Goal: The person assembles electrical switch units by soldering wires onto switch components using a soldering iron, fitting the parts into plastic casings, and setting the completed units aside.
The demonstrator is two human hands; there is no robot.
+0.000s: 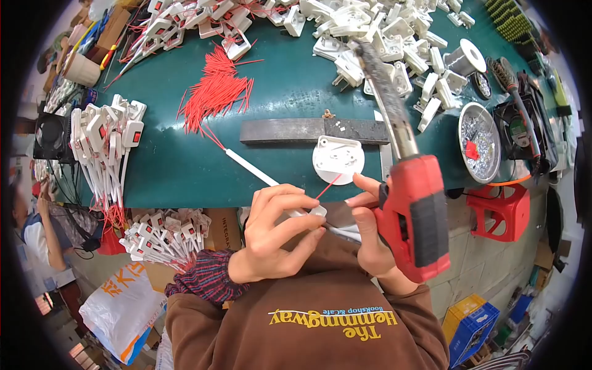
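My left hand (274, 231) is closed around a white switch cord (250, 166), with a small white end piece (319, 211) at its fingertips. Red wires (213, 139) stick out of the cord's far end. Another red wire (328, 186) runs from near my left fingertips to a white round plug part (338, 159) on the table edge. My right hand (372, 228) has its thumb and fingers apart, with no object visible between them. A red and black gun-shaped tool (419, 216) with a long metal shaft hides part of that hand.
A metal bar (280, 131) lies behind the plug part. Cut red wires (216, 86) and a heap of white plug housings (394, 46) lie farther back. Bundled switch cords (106, 142) stand left. On the right are a metal bowl (463, 142) and red stool (502, 213).
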